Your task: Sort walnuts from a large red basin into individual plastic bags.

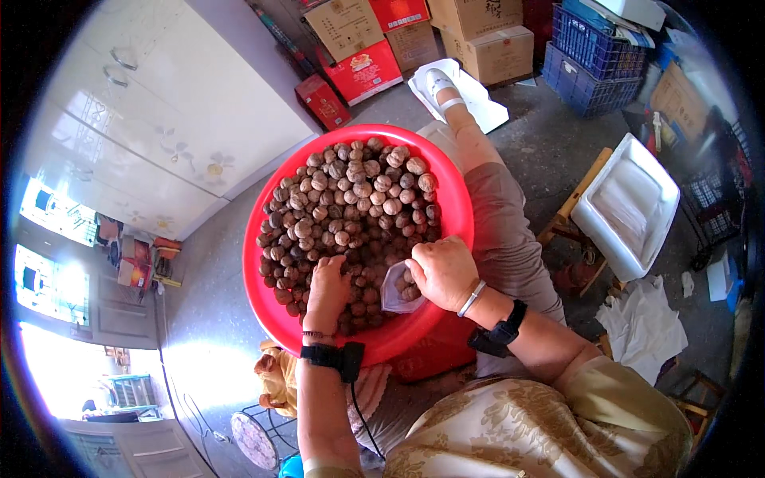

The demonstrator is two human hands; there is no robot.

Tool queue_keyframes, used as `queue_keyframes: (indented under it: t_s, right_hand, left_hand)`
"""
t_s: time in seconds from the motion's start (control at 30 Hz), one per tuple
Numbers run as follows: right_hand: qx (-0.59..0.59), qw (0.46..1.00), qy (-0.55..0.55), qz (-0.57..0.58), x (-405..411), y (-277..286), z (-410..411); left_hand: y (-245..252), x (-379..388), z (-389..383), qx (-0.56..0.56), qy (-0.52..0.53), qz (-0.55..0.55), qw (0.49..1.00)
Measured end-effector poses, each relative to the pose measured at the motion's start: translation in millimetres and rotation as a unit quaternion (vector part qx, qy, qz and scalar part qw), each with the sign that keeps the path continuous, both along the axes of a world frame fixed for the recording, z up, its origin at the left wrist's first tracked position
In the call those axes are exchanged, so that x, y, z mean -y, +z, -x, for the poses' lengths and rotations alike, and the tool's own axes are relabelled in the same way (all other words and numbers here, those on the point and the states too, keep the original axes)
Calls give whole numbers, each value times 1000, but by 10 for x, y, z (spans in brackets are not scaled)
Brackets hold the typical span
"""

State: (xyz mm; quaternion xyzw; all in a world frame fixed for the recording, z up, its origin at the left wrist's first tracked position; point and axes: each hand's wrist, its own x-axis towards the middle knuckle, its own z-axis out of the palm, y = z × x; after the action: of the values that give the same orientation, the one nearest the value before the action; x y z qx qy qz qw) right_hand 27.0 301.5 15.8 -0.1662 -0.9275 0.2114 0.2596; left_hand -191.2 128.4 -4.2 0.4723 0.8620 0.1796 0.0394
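Observation:
A large red plastic basin [461,197] in front of me holds many walnuts [334,209] in their shells. My right hand [445,270] grips the rim of a clear plastic bag [393,293] at the basin's near right side; several walnuts lie inside the bag. My left hand [327,287] reaches down among the walnuts at the near left, back of the hand up. Its fingertips are partly hidden, so whether it holds a walnut cannot be told.
A white cabinet [197,107] stands at the left. Cardboard boxes [496,57] and blue plastic crates [591,77] are stacked at the far side. To the right are a white foam box [627,209] and a crumpled white plastic sheet [645,325]. A round stool [254,441] is at the lower left.

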Motion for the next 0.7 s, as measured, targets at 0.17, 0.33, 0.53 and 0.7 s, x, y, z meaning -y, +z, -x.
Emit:
queue_keyframes:
  t_s: [0.17, 0.33, 0.53, 0.7]
  right_hand:
    - [0, 1000, -2, 3, -4, -15, -12]
    - [-14, 1000, 3, -2, 5, -32, 15]
    - [-18, 1000, -3, -2, -6, -31, -10]
    - [-25, 1000, 1, 5, -3, -16, 6]
  left_hand:
    - [-16, -66, 8, 12, 52, 36, 998]
    - [-66, -31, 78, 113, 136, -111, 978]
    - [378, -28, -203, 320, 190, -203, 906]
    - [645, -1, -493, 366, 161, -250, 882]
